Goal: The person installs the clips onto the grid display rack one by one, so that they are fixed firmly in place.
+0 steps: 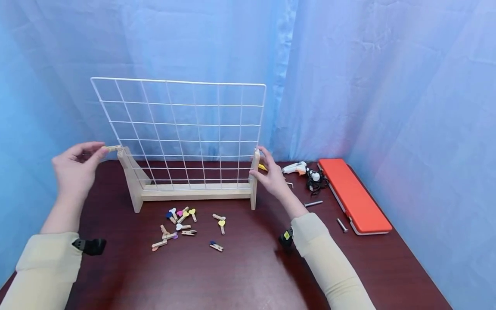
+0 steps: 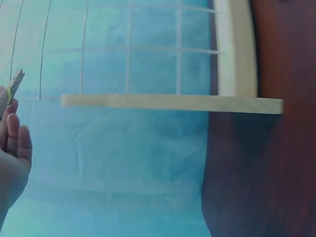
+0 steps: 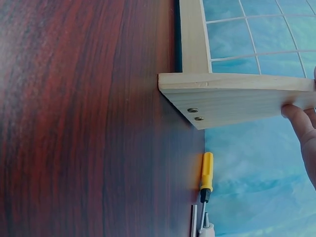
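Note:
A white wire grid [image 1: 166, 81] stands in a pale wooden base with a crossbar [image 1: 193, 196] and two side panels. My left hand [image 1: 75, 170] pinches a small wooden clothespin [image 1: 113, 148] between thumb and fingers, level with the top of the left side panel [image 1: 131, 183]. A bit of yellow shows on this clothespin [image 2: 16, 85] in the left wrist view. My right hand [image 1: 274, 175] grips the upper part of the right side panel [image 1: 253, 185]. In the right wrist view the thumb [image 3: 292, 114] presses the panel's outer face, which has two screw heads [image 3: 196, 114].
Several clothespins with coloured hearts [image 1: 182, 216] lie scattered before the stand. At right are a white glue gun [image 1: 295, 168] with a black cord [image 1: 315, 185], an orange case [image 1: 354, 196] and bolts [image 1: 342, 225]. A yellow-handled screwdriver [image 3: 207, 170] lies beside the right panel.

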Demonstrator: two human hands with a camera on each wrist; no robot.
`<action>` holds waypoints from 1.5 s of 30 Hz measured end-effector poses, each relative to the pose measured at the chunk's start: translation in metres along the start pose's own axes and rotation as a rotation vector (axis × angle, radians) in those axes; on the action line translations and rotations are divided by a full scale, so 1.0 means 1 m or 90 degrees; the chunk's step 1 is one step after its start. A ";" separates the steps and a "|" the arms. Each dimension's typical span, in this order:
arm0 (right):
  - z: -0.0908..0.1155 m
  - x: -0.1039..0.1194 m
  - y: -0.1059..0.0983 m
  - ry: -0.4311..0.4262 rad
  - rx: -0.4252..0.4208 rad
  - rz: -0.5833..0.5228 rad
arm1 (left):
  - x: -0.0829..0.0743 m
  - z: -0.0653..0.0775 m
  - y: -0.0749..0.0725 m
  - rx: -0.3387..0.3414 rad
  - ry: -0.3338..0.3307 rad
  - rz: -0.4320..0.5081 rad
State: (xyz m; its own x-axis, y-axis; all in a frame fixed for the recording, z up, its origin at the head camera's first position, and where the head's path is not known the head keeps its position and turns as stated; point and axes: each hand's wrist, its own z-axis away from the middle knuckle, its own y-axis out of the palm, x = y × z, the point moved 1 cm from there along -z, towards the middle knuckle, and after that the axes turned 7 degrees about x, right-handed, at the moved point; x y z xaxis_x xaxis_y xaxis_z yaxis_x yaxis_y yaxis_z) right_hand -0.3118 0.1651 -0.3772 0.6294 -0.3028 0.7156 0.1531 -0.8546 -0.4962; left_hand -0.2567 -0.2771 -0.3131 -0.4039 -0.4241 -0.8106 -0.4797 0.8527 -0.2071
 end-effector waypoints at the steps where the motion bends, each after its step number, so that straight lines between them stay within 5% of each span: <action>1: 0.000 0.000 0.000 0.000 0.000 0.001 | -0.001 -0.003 -0.001 -0.017 -0.010 0.011; 8: 0.000 0.000 0.000 0.007 0.003 0.012 | 0.010 -0.025 -0.004 -0.088 -0.074 0.065; 15: -0.002 -0.001 -0.001 0.005 0.007 0.000 | 0.024 -0.032 0.003 -0.070 -0.119 0.022; 29: -0.002 0.002 -0.002 0.011 0.012 0.016 | 0.048 -0.031 0.017 -0.072 -0.087 -0.038; 35: -0.004 0.003 0.000 0.014 0.013 0.010 | 0.050 -0.020 0.014 -0.080 -0.040 -0.049; 40: -0.004 0.001 0.001 0.010 0.013 0.010 | 0.045 0.004 0.019 -0.100 0.027 -0.093; 45: -0.002 0.000 -0.001 0.015 0.009 0.006 | 0.043 0.035 0.034 0.032 0.050 -0.144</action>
State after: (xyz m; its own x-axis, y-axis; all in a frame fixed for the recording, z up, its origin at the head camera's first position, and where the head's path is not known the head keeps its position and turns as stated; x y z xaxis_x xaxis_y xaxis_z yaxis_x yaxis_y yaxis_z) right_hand -0.3129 0.1648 -0.3759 0.6127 -0.3206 0.7224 0.1581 -0.8458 -0.5095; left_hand -0.2631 -0.2561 -0.3735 -0.3515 -0.6267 -0.6955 -0.5264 0.7467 -0.4067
